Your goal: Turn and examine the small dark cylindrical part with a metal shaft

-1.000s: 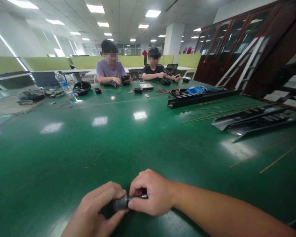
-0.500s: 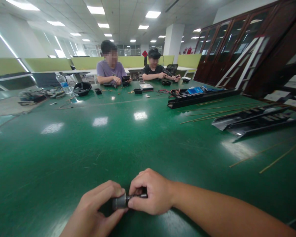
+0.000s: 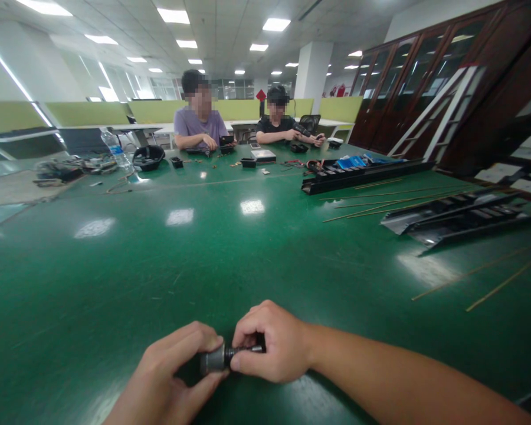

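Note:
Low in the picture, a grey metal cylinder with a narrower dark, ridged shaft (image 3: 213, 359) lies on its side close above the green tabletop (image 3: 159, 283). My left hand (image 3: 172, 366) grips the thick grey body between thumb and fingers. On the shaft side, the thumb and curled fingers of my right hand (image 3: 268, 345) are closed around the dark shaft. The shaft's tip pokes out to the right past my right thumb. Part of the shaft is hidden by the fingers, and I cannot tell exactly what kind of part it is.
Black metal channels (image 3: 451, 218) and thin rods (image 3: 504, 277) lie at the right. Farther back are a long black channel (image 3: 363, 174), a water bottle (image 3: 115, 150), a black bowl (image 3: 148, 158) and a white box (image 3: 264, 156). Two people (image 3: 200, 121) sit across the table, handling dark parts.
Both hands keep their hold on the cylinder and its shaft in almost the same place. The right hand and shaft sit very slightly farther right; otherwise the view has barely shifted.

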A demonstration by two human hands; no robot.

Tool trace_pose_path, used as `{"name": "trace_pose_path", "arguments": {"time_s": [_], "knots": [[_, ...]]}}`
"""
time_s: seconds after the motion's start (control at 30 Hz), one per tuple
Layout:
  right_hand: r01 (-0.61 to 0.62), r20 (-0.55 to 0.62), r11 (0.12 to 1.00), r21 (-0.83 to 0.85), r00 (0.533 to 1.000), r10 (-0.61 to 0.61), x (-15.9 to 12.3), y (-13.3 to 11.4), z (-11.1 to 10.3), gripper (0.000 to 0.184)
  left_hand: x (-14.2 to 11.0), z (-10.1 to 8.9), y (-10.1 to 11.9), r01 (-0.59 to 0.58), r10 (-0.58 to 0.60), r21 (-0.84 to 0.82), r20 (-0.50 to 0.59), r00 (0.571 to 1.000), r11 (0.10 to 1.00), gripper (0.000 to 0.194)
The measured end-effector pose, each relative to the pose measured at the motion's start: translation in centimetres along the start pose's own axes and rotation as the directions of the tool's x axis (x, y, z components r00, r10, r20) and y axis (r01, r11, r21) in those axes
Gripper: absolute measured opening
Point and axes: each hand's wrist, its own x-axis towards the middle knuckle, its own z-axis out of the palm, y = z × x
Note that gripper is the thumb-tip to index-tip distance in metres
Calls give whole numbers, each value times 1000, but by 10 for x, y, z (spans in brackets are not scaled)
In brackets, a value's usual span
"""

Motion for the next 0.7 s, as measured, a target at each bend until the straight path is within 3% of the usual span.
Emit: {"name": "trace_pose_path", "arguments": {"time_s": [0.7], "knots": [[-47, 5, 998, 42, 999, 47, 0, -4, -2, 23, 0, -3, -1, -15, 15, 27, -15, 1000, 1000, 8]]}}
